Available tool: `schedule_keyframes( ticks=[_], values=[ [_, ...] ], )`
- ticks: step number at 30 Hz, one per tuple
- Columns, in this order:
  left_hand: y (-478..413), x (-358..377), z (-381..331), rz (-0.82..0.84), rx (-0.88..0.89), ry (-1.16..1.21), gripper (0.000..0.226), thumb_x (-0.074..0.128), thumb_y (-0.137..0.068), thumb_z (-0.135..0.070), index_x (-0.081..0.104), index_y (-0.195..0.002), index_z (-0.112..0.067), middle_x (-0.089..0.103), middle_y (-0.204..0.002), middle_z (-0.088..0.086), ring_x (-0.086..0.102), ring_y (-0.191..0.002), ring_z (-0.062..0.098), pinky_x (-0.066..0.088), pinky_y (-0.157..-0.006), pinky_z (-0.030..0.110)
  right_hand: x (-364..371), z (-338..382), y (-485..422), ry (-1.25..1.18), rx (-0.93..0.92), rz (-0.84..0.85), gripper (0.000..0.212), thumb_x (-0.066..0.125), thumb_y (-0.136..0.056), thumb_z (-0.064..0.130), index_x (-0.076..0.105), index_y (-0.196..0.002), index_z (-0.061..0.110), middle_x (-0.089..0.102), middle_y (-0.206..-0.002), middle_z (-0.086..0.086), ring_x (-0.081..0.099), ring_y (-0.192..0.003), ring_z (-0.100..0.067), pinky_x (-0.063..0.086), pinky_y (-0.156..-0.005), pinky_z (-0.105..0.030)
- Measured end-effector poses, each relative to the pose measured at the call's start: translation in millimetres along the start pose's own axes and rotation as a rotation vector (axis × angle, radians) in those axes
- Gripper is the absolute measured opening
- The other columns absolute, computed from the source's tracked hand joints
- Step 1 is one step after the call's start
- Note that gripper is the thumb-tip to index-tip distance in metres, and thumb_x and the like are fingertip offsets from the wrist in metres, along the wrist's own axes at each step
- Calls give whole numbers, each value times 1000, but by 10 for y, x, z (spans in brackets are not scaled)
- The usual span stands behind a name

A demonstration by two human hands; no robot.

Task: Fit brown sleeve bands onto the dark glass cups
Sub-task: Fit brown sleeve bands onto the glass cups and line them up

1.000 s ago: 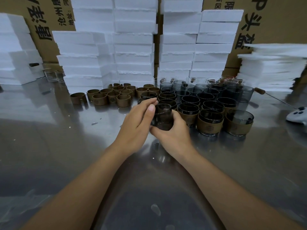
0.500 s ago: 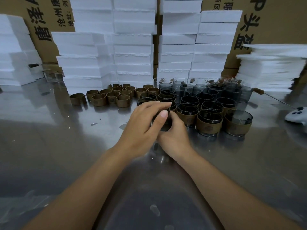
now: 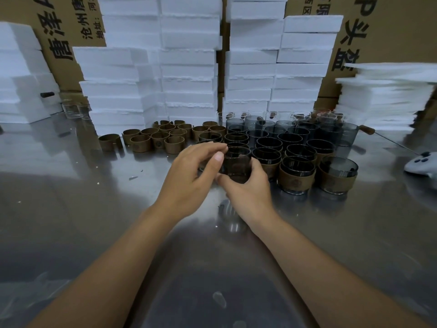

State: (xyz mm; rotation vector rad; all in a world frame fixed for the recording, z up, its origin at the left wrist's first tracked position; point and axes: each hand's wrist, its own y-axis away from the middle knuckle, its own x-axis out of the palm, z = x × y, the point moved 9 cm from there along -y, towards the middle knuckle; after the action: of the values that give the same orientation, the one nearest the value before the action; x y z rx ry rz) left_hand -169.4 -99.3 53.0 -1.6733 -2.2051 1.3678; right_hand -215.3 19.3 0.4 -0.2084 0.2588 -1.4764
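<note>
A dark smoked-glass cup is held just above the shiny steel table, at the near left corner of the cluster of cups. It is gripped low on its wall by the right hand, whose thumb and fingers are curled round it. The left hand is arched against the left side of this held cup, with its thumb at the glass. Whether it actually grips the cup cannot be told. A brownish tint and a faint emblem are seen on the held cup, so a band is judged to be on it, or nearly seated.

To the right of the held cup, and in the rows just behind it, cups already wrapped in brown bands are lined up. Further behind the held cup and to its right, bare smoky grey cups are gathered, none of them sleeved. To the left of the held cup and behind it, a group of loose brown leather-like sleeve bands is laid out unused.

The task is judged roughly half done, with many cups and bands left to be paired.
</note>
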Motion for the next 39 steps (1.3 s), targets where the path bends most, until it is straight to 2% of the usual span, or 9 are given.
schedule_keyframes(
  ticks=[3,7,12,17,21,24,27,31,39],
  values=[
    [22,92,123,63,-154,118,56,53,-87,-54,49,-134,-24,53,-133,-15,43,-116,-19,32,-93,2,11,21,17,-16,-20,5,31,78,-75,22,59,-99,26,68,-83,12,64,-74,5,49,-64,-12],
    [48,218,280,86,-384,384,88,67,-61,-46,38,-140,-21,50,-129,-14,50,-106,-12,41,-78,0,36,46,32,-12,-58,22,35,77,-75,18,58,-103,26,67,-88,14,62,-77,13,44,-61,-4],
    [40,235,260,69,-371,462,46,76,-73,-10,57,-114,-18,67,-105,-8,63,-90,-10,46,-75,6,85,60,24,-24,-97,61,52,78,-72,9,56,-117,23,65,-98,16,61,-85,15,44,-66,-3],
    [17,129,284,-24,-372,464,42,77,-74,-8,61,-111,-19,69,-101,-8,65,-91,-4,49,-76,10,181,59,43,-78,-66,140,77,73,-77,2,34,-142,20,59,-119,15,60,-108,4,48,-91,-18],
    [3,53,308,-95,-357,472,41,78,-73,-8,60,-105,-26,69,-98,-12,64,-87,-8,46,-70,6,96,8,17,-264,92,60,64,60,-85,-3,36,-140,20,59,-113,12,63,-97,4,53,-77,-15],
    [2,22,315,-95,-343,414,46,81,-71,-12,59,-108,-30,67,-102,-14,62,-92,-10,45,-72,5,-8,-124,3,-474,288,-55,37,56,-91,5,52,-125,17,70,-95,1,68,-93,-12,52,-85,-27],
    [7,77,288,-58,-331,407,53,82,-69,-8,57,-112,-27,66,-106,-13,62,-96,-8,47,-78,8,-13,-189,23,-616,397,-103,14,49,-97,9,61,-103,7,72,-91,-5,68,-80,-13,53,-85,-29],
    [58,229,204,-15,-296,404,60,81,-68,0,56,-118,-21,66,-111,-7,63,-104,2,49,-89,15,25,-207,46,-745,458,-84,22,48,-97,11,65,-84,4,71,-75,-6,68,-71,-18,56,-70,-30],
    [86,307,114,4,-253,475,58,78,-70,3,55,-117,-23,67,-108,-12,62,-104,-4,45,-86,9,198,-157,70,-845,520,92,42,38,-98,31,59,-124,4,63,-115,-14,60,-105,-25,53,-73,-32]
  ],
)
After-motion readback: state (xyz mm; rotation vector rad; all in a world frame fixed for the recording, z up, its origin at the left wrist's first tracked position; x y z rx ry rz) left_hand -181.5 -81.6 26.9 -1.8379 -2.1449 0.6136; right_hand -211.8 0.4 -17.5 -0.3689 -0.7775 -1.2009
